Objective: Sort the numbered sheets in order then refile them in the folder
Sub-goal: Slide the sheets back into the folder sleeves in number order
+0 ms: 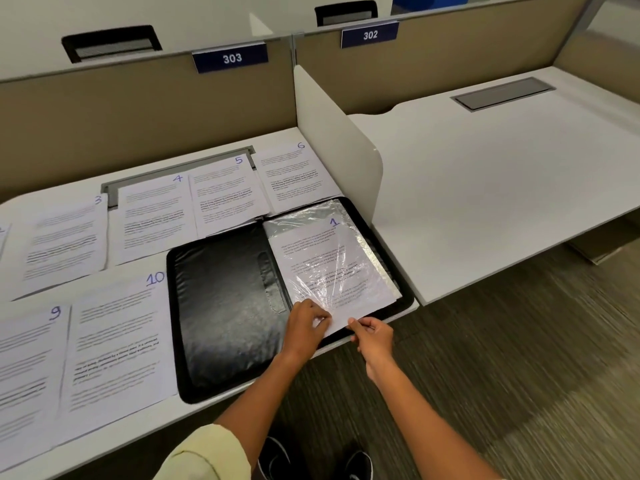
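White desk (242, 407) takes up most of the view, with a white divider panel (337, 133) closing off its right side and the numbered sheets spread across it in order: sheet 3 (64, 242), sheet 4 (154, 216), sheet 5 (227, 194) and sheet 6 (298, 174) in the back row, then sheet 9 (27, 375) and sheet 10 (117, 344) up front. Looks to me like the sorting part is basically done and the refiling has just kicked off. Next biggest thing is the black folder (225, 306), lying open at the front right edge of the desk, its near corner hanging a bit over the edge. On its right half sits a clear plastic sleeve (311, 216) with sheet 1 (325, 265) partway into it, the bottom edge of the paper still poking out. The left hand (306, 327) pinches the lower edge of the sleeve, fingers curled on it, while the right hand (372, 336) pinches the bottom corner of sheet 1 between thumb and fingers. Next move, I'd guess, is sliding the page the rest of the way in while the sleeve mouth is held open, then reaching for sheet 2, which is barely visible at the far left. The crinkly plastic could snag the paper, and sheet 5 touches the folder's top edge.
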{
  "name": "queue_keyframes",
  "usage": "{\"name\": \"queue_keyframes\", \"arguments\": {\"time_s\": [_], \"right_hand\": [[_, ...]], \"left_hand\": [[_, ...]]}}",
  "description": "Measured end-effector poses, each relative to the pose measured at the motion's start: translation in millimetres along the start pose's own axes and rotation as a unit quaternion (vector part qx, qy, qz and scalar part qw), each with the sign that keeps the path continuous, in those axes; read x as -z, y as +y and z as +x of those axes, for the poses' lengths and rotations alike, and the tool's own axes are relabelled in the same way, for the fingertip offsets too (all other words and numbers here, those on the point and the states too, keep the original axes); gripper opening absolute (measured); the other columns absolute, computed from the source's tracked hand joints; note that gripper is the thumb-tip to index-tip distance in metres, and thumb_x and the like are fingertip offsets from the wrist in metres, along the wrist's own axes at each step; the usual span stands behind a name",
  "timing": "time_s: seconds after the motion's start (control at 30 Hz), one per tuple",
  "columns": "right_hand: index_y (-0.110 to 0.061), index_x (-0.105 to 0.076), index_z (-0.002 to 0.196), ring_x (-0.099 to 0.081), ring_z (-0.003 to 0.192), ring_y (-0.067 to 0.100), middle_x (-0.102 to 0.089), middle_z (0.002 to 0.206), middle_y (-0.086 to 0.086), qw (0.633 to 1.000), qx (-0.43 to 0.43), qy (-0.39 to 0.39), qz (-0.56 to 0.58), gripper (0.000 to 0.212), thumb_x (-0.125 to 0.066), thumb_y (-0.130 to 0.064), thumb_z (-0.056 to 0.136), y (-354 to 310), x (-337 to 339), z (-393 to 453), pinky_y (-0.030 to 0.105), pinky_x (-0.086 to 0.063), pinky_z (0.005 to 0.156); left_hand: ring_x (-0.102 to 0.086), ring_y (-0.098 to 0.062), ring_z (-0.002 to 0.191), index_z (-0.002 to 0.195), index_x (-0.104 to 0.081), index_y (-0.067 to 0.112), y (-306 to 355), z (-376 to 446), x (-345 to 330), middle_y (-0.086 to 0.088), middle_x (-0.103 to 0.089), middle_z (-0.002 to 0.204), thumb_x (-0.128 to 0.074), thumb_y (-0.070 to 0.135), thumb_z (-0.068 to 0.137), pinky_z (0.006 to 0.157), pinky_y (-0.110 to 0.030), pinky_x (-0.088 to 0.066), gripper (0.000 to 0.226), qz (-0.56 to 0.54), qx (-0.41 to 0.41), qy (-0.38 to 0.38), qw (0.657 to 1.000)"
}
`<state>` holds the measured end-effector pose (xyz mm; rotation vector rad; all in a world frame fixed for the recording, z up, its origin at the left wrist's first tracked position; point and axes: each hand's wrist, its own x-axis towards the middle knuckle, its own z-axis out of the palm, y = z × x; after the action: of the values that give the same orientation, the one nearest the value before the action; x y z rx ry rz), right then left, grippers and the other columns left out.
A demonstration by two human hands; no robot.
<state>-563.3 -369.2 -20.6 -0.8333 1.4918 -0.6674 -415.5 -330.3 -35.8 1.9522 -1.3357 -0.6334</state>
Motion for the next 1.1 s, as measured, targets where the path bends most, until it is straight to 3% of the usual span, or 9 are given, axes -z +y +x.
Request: {"name": "queue_keyframes", "arguments": {"time_s": [0.17,0.33,0.43,0.57,0.73,0.8,1.1], "right_hand": [[-0.010,-0.071,0.085,-0.062,0.061,0.013,-0.075,0.083,0.009,1.000,-0.005,0.001,-0.010,0.009,-0.074,-0.017,0.088,-8.4,-8.1,10.9,0.021,-0.043,0.052],[-0.014,-0.072,0.081,-0.062,0.059,0.015,-0.075,0.081,0.005,0.999,0.013,0.030,-0.004,0.010,-0.075,-0.021,0.088,-4.4,-4.7,13.0,0.029,-0.046,0.060],[-0.014,-0.072,0.079,-0.062,0.065,0.016,-0.073,0.080,0.006,0.999,0.023,0.045,-0.010,0.012,-0.075,-0.021,0.088,-6.0,-4.8,13.6,0.028,-0.047,0.062],[-0.016,-0.072,0.075,-0.063,0.082,0.014,-0.071,0.079,-0.001,0.995,0.051,0.074,-0.034,0.013,-0.076,-0.020,0.087,-11.4,-10.4,13.9,0.029,-0.048,0.078],[-0.011,-0.076,0.082,-0.062,0.077,0.012,-0.071,0.079,0.000,0.993,0.067,0.081,-0.050,0.008,-0.076,-0.018,0.087,-21.3,-20.6,15.7,0.023,-0.046,0.068],[-0.012,-0.076,0.082,-0.062,0.078,0.013,-0.070,0.080,-0.002,0.993,0.068,0.080,-0.054,0.007,-0.077,-0.017,0.085,-25.0,-23.7,18.5,0.025,-0.049,0.072],[-0.014,-0.074,0.072,-0.065,0.078,0.016,-0.070,0.078,-0.004,0.991,0.075,0.081,-0.076,0.014,-0.079,-0.020,0.085,-33.2,-28.7,30.5,0.019,-0.043,0.058]], "left_hand": [[-0.051,-0.009,0.090,0.083,-0.073,0.026,-1.8,2.0,2.0,0.008,-0.057,0.088,-0.076,0.021,0.083,0.079,-0.029,-0.047,0.006,-0.022,0.033,0.000,0.999],[-0.052,-0.010,0.090,0.084,-0.074,0.026,-2.0,2.5,2.3,0.009,-0.057,0.088,-0.075,0.024,0.084,0.078,-0.025,-0.044,0.003,-0.015,0.036,-0.010,0.999],[-0.052,-0.007,0.088,0.082,-0.072,0.028,-3.1,1.3,0.7,0.009,-0.057,0.087,-0.076,0.024,0.084,0.077,-0.027,-0.046,0.006,-0.024,0.039,-0.004,0.999],[-0.053,-0.008,0.088,0.080,-0.070,0.031,-0.8,-0.2,-0.9,0.008,-0.058,0.087,-0.077,0.024,0.083,0.077,-0.029,-0.048,0.010,-0.038,0.045,0.007,0.998],[-0.053,-0.010,0.087,0.081,-0.073,0.028,0.0,-0.4,-1.6,0.008,-0.057,0.086,-0.078,0.023,0.082,0.077,-0.032,-0.049,0.007,-0.033,0.047,0.016,0.998],[-0.053,-0.010,0.086,0.081,-0.073,0.028,-0.2,-0.3,-2.5,0.008,-0.056,0.085,-0.078,0.022,0.081,0.075,-0.032,-0.050,0.008,-0.030,0.051,0.019,0.998],[-0.050,-0.006,0.082,0.081,-0.072,0.029,-2.0,0.7,-4.2,0.009,-0.053,0.084,-0.078,0.024,0.082,0.071,-0.031,-0.049,0.007,-0.019,0.054,0.022,0.998]]}}
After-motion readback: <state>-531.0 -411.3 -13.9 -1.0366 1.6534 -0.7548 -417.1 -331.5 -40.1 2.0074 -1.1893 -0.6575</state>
